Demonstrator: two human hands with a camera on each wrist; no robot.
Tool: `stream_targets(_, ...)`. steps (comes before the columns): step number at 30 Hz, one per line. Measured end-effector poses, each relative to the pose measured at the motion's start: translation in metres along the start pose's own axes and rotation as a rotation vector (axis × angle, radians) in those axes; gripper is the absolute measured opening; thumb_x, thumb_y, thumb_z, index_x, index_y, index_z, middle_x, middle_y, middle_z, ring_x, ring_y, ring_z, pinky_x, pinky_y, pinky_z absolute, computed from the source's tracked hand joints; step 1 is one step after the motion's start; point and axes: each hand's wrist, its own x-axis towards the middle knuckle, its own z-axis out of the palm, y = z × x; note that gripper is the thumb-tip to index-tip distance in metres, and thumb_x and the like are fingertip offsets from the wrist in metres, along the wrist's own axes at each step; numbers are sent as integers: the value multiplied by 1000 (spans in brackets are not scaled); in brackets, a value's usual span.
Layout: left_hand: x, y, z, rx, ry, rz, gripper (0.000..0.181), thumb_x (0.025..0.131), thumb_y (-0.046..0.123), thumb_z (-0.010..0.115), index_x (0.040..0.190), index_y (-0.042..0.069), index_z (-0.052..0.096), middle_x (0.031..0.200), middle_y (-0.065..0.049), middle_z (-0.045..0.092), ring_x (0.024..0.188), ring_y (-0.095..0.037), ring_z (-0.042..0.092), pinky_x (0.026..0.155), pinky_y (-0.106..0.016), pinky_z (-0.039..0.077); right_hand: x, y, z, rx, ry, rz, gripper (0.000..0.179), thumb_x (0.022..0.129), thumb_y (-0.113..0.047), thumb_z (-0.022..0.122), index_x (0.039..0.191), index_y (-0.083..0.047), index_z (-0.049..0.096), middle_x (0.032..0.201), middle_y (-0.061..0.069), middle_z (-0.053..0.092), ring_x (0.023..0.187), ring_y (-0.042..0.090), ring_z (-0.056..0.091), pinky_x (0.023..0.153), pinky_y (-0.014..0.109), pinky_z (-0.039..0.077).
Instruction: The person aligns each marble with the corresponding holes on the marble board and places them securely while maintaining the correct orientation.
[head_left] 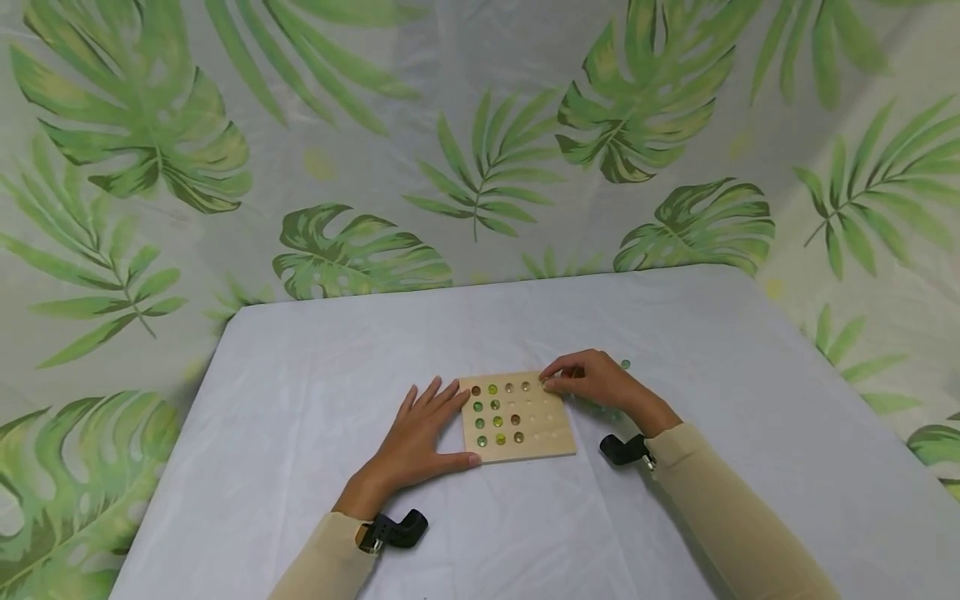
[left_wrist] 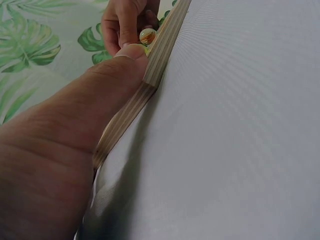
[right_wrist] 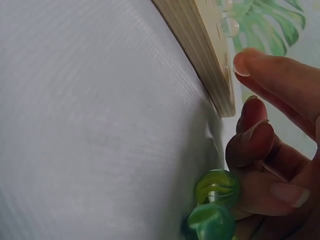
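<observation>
- Board (head_left: 558,448), pale wood, lies flat on the surface (head_left: 330,358), between the two hands.
- Glass marbles (head_left: 497,422) sit in rows on the board: greens down its left side, yellow-green ones in the next column, two brown ones (head_left: 519,437) toward its near edge in the third, and clear ones (head_left: 526,387) along its far edge. Small hollows show in its right part.
- Left hand (head_left: 420,435) rests at the board's left edge, fingers spread wide and straight, touching it; the thumb presses the near left corner.
- A marble with an orange swirl (left_wrist: 148,36) appears on the board just beyond that thumb in the left wrist view.
- Right hand (head_left: 596,379) is at the board's far right corner, fingers and thumb drawn narrow above it; whether they pinch a marble, I cannot tell.
- Loose marbles (head_left: 626,364) lie to the right of the board, near and partly under the right hand; the right wrist view shows a yellow-green one (right_wrist: 217,188) and a green one (right_wrist: 214,221) close together.
- Beige sleeves (head_left: 723,500) reach in from the board's near side, a black camera (head_left: 401,530) at each wrist.
- Leaf-patterned cloth (head_left: 360,258) hangs beyond the board's far side.
</observation>
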Motion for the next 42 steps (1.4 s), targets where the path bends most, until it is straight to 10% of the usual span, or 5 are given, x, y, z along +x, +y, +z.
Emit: stream_targets(42, -1, 1, -1, 2, 15, 14, 96, 76, 77, 58, 152, 24, 32, 158, 1, 24, 148, -24, 11, 118, -50, 2, -1, -1, 5, 37, 12, 60, 22, 88, -33, 71, 106, -22, 76, 62, 5, 58, 56, 14, 45, 51, 24, 39)
